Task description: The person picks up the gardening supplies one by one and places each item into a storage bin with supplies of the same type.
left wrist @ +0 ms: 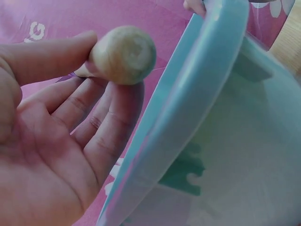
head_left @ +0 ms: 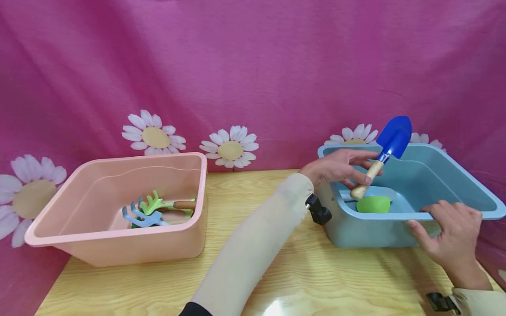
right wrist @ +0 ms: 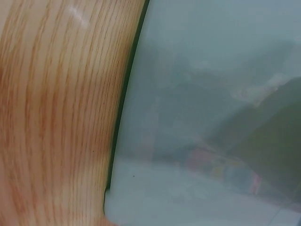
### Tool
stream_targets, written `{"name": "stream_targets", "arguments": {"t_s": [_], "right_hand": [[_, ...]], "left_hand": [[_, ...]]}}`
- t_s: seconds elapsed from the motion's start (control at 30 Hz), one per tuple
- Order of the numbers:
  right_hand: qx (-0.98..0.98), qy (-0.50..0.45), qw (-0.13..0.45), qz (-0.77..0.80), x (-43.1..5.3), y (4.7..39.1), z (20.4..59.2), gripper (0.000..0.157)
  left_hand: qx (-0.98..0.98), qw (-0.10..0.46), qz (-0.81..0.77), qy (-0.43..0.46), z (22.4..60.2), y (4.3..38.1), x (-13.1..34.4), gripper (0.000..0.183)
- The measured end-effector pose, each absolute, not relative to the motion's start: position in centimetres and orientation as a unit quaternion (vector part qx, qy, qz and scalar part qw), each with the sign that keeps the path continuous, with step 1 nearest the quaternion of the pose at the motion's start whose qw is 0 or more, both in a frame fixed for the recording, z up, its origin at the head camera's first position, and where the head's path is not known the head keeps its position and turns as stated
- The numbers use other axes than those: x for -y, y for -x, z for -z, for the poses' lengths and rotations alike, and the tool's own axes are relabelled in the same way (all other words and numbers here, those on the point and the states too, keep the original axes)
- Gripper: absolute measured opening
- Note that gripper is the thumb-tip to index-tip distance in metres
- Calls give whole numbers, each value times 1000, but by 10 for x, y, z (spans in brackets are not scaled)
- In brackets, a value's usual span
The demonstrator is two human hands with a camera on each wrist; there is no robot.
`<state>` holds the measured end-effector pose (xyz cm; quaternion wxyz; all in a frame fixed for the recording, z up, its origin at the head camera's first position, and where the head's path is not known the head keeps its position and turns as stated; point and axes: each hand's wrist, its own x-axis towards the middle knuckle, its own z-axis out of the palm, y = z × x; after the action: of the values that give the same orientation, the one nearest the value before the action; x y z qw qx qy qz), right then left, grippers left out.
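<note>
In the head view my left hand [head_left: 336,166] pinches the wooden handle of a blue hand trowel [head_left: 395,136] between thumb and fingers. Its blade points up and away, over the left part of a blue-grey plastic tub [head_left: 399,217]. The left wrist view shows the rounded end of the trowel handle [left wrist: 127,54] in those fingers, beside the tub rim [left wrist: 188,94]. My right hand [head_left: 454,232] grips the near rim, fingers over the edge and thumb outside. Inside the tub lie a green scoop-like piece [head_left: 373,205] and a pale blue tool [head_left: 385,192], partly hidden.
To the left stands a pink tub [head_left: 118,237] holding a light green hand rake [head_left: 153,203], a light blue hand fork [head_left: 144,216] and other partly hidden tools. Both tubs stand on a wooden table [head_left: 296,267], with a magenta flowered cloth [head_left: 253,79] behind.
</note>
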<state>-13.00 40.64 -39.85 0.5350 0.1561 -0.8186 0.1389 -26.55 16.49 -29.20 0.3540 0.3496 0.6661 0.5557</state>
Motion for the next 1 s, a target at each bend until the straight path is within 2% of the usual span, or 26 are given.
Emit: {"name": "stream_targets", "arguments": {"t_s": [0.33,0.53,0.7,1.0], "right_hand": [[825,-155,525,-140,-403,133,403,84],[810,-163,544,-145,-397,133,400,83],[805,-167,550,-145,-394,131,396,82],[813,-160,542,-138,-403,131,395,85]], "left_hand": [[-693,340,-535,-342,297,266,-168,70],[-763,268,-459,-368,300,268,-164,54],[-759,228,-498,-352,301,271,-152,39],[-742,183,-567,-308,299,271,-135,26]]}}
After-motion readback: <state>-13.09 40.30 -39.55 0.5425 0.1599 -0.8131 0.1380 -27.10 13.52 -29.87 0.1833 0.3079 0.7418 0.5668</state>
